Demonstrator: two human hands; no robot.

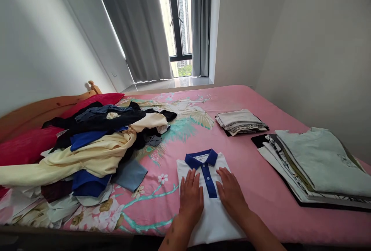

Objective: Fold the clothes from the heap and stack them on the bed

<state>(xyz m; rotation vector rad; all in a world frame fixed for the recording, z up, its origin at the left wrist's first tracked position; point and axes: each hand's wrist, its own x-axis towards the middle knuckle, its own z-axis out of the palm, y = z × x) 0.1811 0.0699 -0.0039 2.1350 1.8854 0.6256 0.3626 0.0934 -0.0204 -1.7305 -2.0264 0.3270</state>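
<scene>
resting palms down on the front of one white polo shirt [210,209]: left hand [191,197] and right hand [232,193], one on each side of the placket [206,179]. grip: none; fingers extended, no cloth visibly pinched.

handling note: the step in hand appears to be flattening. best done with light, even pressure from both palms, working outward from the placket to the side edges, so that the front does not skew. collar points are best kept level; dragging the cloth would likely raise creases.

location: on the pink bedsheet [249,158], near the bed's near edge, between a loose heap of clothes [98,154] to the left and a large folded stack [327,162] to the right. a smaller folded stack [240,120] lies beyond, also to the right.

appearance: white body, narrow and roughly rectangular; sleeves out of sight, presumably tucked beneath. blue collar [191,162], spread, with small print inside the neck, too small to read. placket blue, with pale buttons, running straight down. front mostly smooth; lower part partly hidden by the forearms.
</scene>
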